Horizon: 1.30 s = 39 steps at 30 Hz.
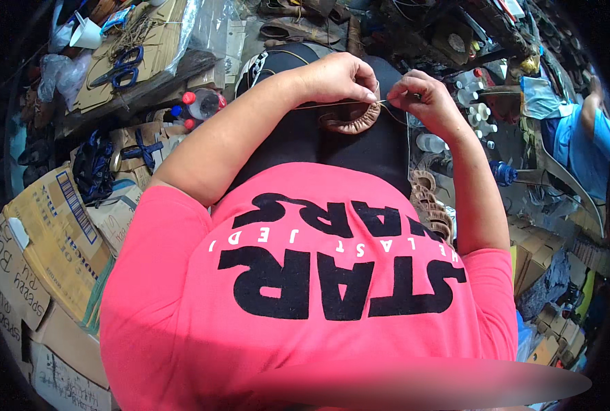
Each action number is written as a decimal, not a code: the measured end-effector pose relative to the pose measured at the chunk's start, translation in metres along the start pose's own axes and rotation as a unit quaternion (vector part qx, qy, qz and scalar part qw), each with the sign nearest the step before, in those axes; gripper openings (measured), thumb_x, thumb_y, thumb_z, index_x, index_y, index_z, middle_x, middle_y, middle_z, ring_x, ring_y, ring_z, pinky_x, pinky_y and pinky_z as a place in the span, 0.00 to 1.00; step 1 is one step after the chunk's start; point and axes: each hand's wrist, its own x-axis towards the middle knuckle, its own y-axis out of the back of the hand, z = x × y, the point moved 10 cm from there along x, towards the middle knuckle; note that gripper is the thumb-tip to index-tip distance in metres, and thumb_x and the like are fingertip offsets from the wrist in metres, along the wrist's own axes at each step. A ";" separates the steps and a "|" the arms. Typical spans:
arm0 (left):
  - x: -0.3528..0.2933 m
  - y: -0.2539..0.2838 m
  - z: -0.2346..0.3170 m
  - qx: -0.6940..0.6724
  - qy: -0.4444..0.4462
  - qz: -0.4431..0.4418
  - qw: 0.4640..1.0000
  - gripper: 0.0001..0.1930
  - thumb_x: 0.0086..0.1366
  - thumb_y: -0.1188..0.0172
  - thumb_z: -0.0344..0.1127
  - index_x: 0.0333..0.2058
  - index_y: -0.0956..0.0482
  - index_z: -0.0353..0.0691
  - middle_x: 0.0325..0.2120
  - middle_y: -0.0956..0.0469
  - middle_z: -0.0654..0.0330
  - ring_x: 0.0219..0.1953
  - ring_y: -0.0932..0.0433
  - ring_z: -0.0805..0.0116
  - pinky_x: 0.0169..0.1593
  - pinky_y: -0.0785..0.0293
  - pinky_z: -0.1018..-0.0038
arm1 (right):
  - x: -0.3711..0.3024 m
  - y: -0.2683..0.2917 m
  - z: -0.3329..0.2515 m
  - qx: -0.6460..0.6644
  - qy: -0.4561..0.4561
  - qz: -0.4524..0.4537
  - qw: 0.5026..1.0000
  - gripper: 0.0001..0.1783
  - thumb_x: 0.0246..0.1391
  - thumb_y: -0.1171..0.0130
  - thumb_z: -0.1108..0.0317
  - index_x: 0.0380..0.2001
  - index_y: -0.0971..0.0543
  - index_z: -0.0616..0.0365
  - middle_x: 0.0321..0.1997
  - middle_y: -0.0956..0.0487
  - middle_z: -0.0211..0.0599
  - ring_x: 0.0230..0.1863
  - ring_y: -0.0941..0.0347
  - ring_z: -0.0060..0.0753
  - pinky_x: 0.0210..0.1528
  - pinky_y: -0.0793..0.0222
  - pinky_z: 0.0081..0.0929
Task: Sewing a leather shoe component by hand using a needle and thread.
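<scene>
A brown leather shoe upper [351,122] with a gathered, pleated edge rests over my dark-clad lap. My left hand [342,77] is closed at its upper edge, thumb and fingers pinched on the leather and a pale thread [318,105]. To its right, my right hand [425,99] is raised with its fingertips pinched together on the thread. A short length of thread runs between the two hands. Whether a needle is in my right fingertips is too small to make out. Part of the leather is hidden behind my left fingers.
Several brown pleated leather pieces [431,205] lie at my right side. Blue-handled scissors [123,70] rest on cardboard at the far left. Bottles [204,103] stand beside my left arm, others [479,109] to the right. Cardboard boxes [58,233] fill the left. A person in blue [579,140] is at far right.
</scene>
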 end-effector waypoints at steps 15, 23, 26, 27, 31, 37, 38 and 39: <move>0.001 -0.024 -0.019 -0.209 0.040 -0.108 0.971 0.14 0.57 0.39 0.33 0.42 0.20 0.35 0.34 0.20 0.63 0.38 0.25 0.77 0.47 0.32 0.78 | -0.026 -0.009 -0.012 -0.042 0.016 0.071 0.996 0.08 0.43 0.38 0.77 0.30 0.19 0.55 0.29 0.26 0.34 0.32 0.26 0.31 0.36 0.30 0.27; 0.006 -0.028 -0.020 -0.077 0.007 -0.156 0.985 0.14 0.55 0.39 0.29 0.42 0.21 0.37 0.33 0.20 0.63 0.37 0.25 0.77 0.46 0.31 0.78 | -0.007 -0.028 -0.070 -0.366 0.115 -0.039 0.923 0.14 0.38 0.45 0.78 0.31 0.19 0.51 0.29 0.27 0.39 0.35 0.27 0.46 0.36 0.32 0.38; 0.017 -0.018 -0.007 -0.025 -0.006 -0.126 0.992 0.13 0.54 0.39 0.27 0.40 0.22 0.36 0.32 0.20 0.64 0.35 0.25 0.77 0.43 0.30 0.78 | 0.002 -0.031 -0.046 -0.358 0.094 -0.060 0.927 0.12 0.39 0.43 0.77 0.30 0.19 0.53 0.28 0.26 0.39 0.34 0.27 0.46 0.35 0.32 0.37; 0.021 -0.014 -0.010 -0.026 -0.020 -0.100 0.994 0.11 0.52 0.37 0.28 0.36 0.22 0.36 0.29 0.21 0.65 0.33 0.25 0.77 0.41 0.30 0.77 | 0.006 -0.034 -0.038 -0.266 0.084 -0.054 0.959 0.09 0.39 0.41 0.75 0.29 0.20 0.54 0.27 0.26 0.39 0.33 0.27 0.46 0.36 0.32 0.36; 0.013 0.006 -0.012 0.007 -0.040 0.059 0.997 0.12 0.50 0.35 0.31 0.34 0.23 0.37 0.27 0.22 0.61 0.32 0.23 0.71 0.39 0.29 0.74 | -0.001 -0.023 0.006 0.025 -0.031 -0.070 0.997 0.08 0.49 0.39 0.68 0.33 0.20 0.59 0.31 0.24 0.33 0.39 0.29 0.25 0.41 0.33 0.23; -0.067 0.015 -0.002 0.164 0.038 0.024 0.985 0.12 0.53 0.38 0.35 0.36 0.22 0.37 0.29 0.22 0.53 0.35 0.22 0.57 0.40 0.28 0.67 | -0.021 -0.026 0.008 0.015 -0.057 -0.045 0.997 0.14 0.46 0.35 0.65 0.35 0.21 0.60 0.34 0.30 0.31 0.39 0.33 0.26 0.41 0.35 0.24; -0.080 0.016 -0.011 0.187 0.050 -0.001 0.981 0.12 0.53 0.38 0.35 0.36 0.21 0.37 0.29 0.22 0.53 0.35 0.22 0.57 0.41 0.28 0.67 | -0.021 -0.028 0.005 0.022 -0.014 -0.022 0.999 0.12 0.46 0.34 0.67 0.31 0.25 0.61 0.34 0.33 0.29 0.37 0.35 0.22 0.39 0.37 0.21; -0.088 0.027 -0.024 0.191 0.092 -0.003 0.977 0.11 0.53 0.38 0.35 0.34 0.20 0.38 0.29 0.22 0.52 0.36 0.22 0.56 0.41 0.28 0.67 | -0.021 -0.019 0.010 -0.021 0.006 0.038 0.999 0.12 0.47 0.35 0.67 0.31 0.26 0.61 0.33 0.33 0.29 0.37 0.35 0.21 0.39 0.37 0.19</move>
